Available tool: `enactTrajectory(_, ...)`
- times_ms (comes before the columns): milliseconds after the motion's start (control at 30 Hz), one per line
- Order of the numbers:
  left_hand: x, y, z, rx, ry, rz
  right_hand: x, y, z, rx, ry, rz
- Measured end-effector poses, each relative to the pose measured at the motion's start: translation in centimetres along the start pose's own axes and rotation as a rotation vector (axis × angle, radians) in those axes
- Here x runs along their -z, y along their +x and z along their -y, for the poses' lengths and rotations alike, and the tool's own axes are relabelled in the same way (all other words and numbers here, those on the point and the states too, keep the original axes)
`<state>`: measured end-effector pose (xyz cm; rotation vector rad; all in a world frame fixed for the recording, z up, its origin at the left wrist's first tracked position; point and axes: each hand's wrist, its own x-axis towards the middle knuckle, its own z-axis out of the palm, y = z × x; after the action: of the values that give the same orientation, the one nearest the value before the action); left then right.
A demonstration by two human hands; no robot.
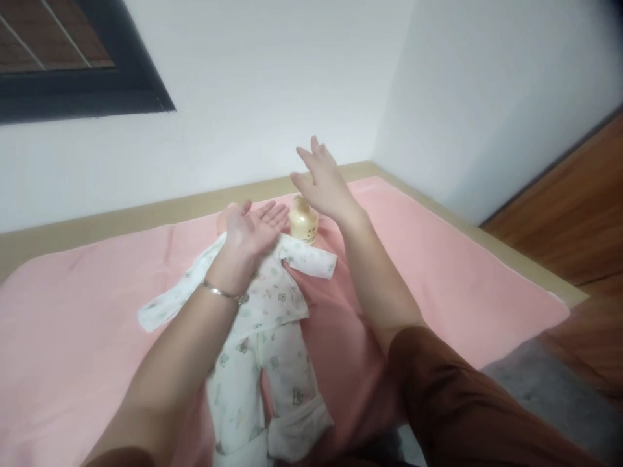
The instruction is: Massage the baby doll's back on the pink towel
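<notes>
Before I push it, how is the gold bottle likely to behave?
The gold bottle could roll if knocked over, since its body looks rounded. A sideways push might tip it, as it stands upright on rumpled pink fabric. Its surface looks smooth and slightly shiny, so it may be slippery.
</notes>
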<state>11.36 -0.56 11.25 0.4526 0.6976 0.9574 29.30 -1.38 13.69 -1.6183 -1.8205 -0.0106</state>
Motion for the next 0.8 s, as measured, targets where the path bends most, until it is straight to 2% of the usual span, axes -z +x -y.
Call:
enactTrajectory(133, -1.5, 0.9, -0.6, -0.046, -0.171, 0.109, -2.2, 0.2, 1.4, -0.018, -0.109, 0.068)
enactTrajectory(300, -2.1, 0.5, -0.2, 0.028, -0.31, 0.17, -3.7, -0.4, 2.8, -0.031, -0.154, 0.167)
enactTrajectory(533, -1.0, -0.2, -0.5, 0.047, -0.204, 0.137, -4.4, -0.9, 3.1, -0.059, -0.216, 0.12)
enactTrajectory(667, 0.2, -2.7, -1.4, 0.047, -0.072, 0.087, -4.1, -0.9, 3.4, -0.125, -0.212, 0.159)
enactTrajectory(800, 1.4, -7.3, -2.6, 0.013, 0.055, 0.054, -3.7, -0.8, 3.7, -0.217, -0.186, 0.229)
